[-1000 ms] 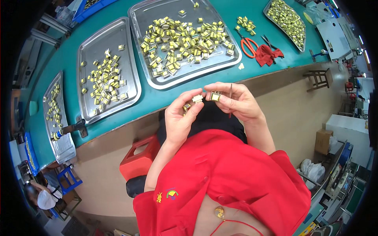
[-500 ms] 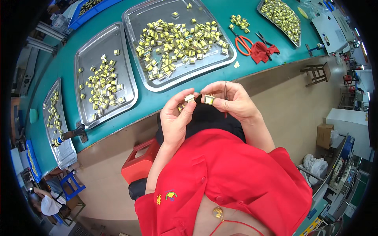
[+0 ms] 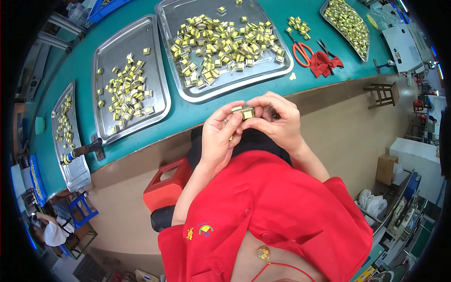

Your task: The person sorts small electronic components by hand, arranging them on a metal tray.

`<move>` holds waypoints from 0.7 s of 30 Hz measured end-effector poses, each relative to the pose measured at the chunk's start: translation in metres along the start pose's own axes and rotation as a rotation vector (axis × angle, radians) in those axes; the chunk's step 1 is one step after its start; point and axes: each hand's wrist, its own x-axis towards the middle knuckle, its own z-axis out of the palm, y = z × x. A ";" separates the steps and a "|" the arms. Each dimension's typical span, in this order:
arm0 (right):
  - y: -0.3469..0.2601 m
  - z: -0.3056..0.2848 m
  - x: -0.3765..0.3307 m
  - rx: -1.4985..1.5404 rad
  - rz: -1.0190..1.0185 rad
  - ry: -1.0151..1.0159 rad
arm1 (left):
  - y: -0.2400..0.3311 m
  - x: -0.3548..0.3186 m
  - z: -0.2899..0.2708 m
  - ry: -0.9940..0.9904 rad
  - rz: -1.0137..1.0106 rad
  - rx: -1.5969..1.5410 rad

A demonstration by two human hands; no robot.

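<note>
Right now both hands are pinching small yellow-taped transformer cores (image 3: 244, 112) above the lap, near the teal bench (image 3: 188, 117) edge: left hand (image 3: 221, 136) fingertips closing narrow on one, right hand (image 3: 277, 122) gripping its neighbour. They look light, rigid and slick-taped, best held by the flat sides.

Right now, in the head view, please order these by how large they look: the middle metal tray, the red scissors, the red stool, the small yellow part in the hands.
1. middle metal tray
2. red stool
3. red scissors
4. small yellow part

The stool is nearer the camera, so its rank is unsure.
</note>
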 end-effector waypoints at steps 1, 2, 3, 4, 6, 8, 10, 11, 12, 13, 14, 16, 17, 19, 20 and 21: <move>0.000 -0.003 -0.001 0.074 0.069 -0.043 | 0.000 0.000 -0.001 0.000 -0.010 -0.013; 0.000 -0.004 -0.001 0.147 0.138 -0.086 | 0.000 0.000 -0.001 0.001 -0.010 -0.015; 0.000 -0.005 -0.001 0.146 0.139 -0.088 | 0.001 0.000 0.000 0.008 -0.003 -0.027; 0.001 -0.005 -0.001 0.170 0.156 -0.097 | 0.002 0.000 0.000 0.014 0.002 -0.039; 0.002 -0.006 -0.002 0.192 0.174 -0.107 | 0.000 0.001 -0.002 -0.003 0.010 -0.035; 0.005 -0.006 -0.003 0.238 0.190 -0.111 | 0.000 0.001 -0.003 -0.020 0.017 -0.030; 0.007 -0.007 -0.004 0.252 0.185 -0.115 | 0.000 0.001 -0.002 -0.035 0.005 -0.049; 0.008 -0.007 -0.004 0.267 0.180 -0.118 | 0.000 0.001 -0.002 -0.035 0.005 -0.049; 0.008 -0.006 -0.005 0.267 0.181 -0.118 | 0.000 0.000 -0.002 -0.039 0.012 -0.039; 0.009 -0.005 -0.005 0.256 0.153 -0.101 | 0.000 0.000 -0.001 -0.042 0.020 -0.029; 0.009 -0.004 -0.005 0.245 0.125 -0.084 | -0.001 0.000 -0.002 -0.041 0.020 -0.028; 0.010 -0.002 -0.005 0.242 0.083 -0.077 | -0.003 0.001 -0.003 -0.094 0.034 -0.099; 0.010 -0.002 -0.005 0.239 0.041 -0.071 | -0.003 0.001 -0.003 -0.092 0.034 -0.098; 0.010 0.000 -0.006 0.248 0.050 -0.063 | -0.003 0.001 -0.002 -0.107 0.046 -0.114; 0.009 0.001 -0.007 0.256 0.058 -0.054 | -0.004 0.001 -0.002 -0.107 0.045 -0.113; 0.009 0.002 -0.007 0.256 0.059 -0.053 | -0.004 0.001 -0.003 -0.117 0.056 -0.103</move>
